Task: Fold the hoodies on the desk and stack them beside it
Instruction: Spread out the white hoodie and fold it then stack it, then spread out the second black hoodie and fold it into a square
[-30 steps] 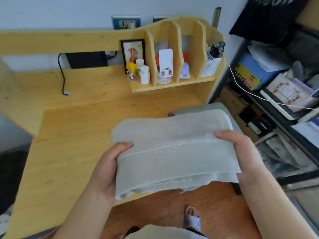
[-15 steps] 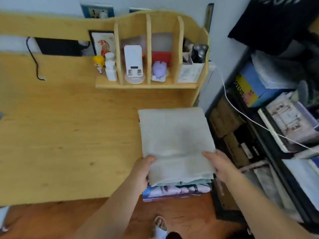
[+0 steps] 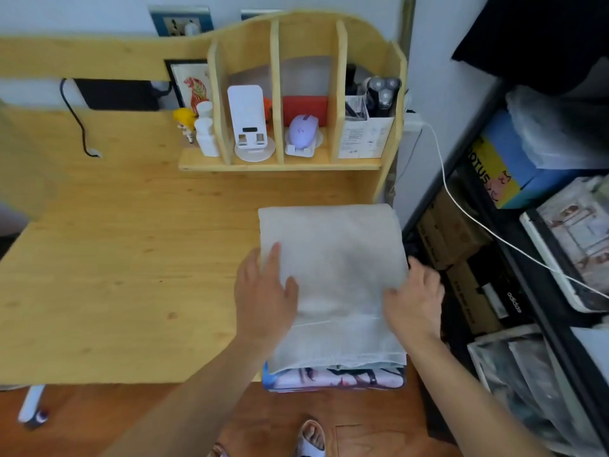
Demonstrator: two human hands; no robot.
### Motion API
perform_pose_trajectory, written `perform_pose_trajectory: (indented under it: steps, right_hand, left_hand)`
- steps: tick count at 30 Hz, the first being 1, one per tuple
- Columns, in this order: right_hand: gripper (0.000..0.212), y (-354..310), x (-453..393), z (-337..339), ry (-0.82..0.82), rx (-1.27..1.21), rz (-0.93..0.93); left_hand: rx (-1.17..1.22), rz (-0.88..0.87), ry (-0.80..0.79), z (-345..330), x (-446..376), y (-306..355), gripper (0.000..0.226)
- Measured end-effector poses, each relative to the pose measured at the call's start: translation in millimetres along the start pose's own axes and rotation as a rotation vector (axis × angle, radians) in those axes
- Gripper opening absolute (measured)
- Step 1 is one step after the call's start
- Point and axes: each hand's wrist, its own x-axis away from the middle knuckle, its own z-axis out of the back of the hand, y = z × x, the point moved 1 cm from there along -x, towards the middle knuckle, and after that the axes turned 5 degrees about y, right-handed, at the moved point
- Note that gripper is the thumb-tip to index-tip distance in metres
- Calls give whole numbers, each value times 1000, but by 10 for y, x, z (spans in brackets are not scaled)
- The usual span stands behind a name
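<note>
— At the right end of the desk (image 3: pixel 99 258), a folded grey hoodie (image 3: pixel 333 258) lies on top of a small pile (image 3: pixel 333 379). Is it safe there?

— Maybe not. Part of the pile sticks out past the front edge of the desk, over the floor (image 3: pixel 164 420). If someone pushes too hard near that edge, it could tip and slide off.

— What are the hands doing?

— The left hand (image 3: pixel 263 291) lies flat on the hoodie with its fingers straight, pressing down on the left side. The right hand (image 3: pixel 415 298) is at the right edge of the hoodie. Its fingers curl a little, but whether they pinch the cloth cannot be told.

— What else could go wrong?

— If a hand drags when it lifts away, the fold could open up. The right side of the pile is just beside the dark shelf (image 3: pixel 514 275), so a bump there could knock the hoodie crooked.

— Is the job finished?

— It looks close. No other hoodie shows on the desk.
</note>
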Motion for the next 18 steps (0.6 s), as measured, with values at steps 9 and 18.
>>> perform_pose_trajectory:
  steps: [9,18]
  right_hand:
    - [65,-232,-994,-928,-113,363,272]
    - [57,-596,-727,-745,-9,375,261]
  left_hand:
    - [-183,12,-217,-891,-885,-23,61]
    - [-59,-182,-200,-591,-593,-358,63]
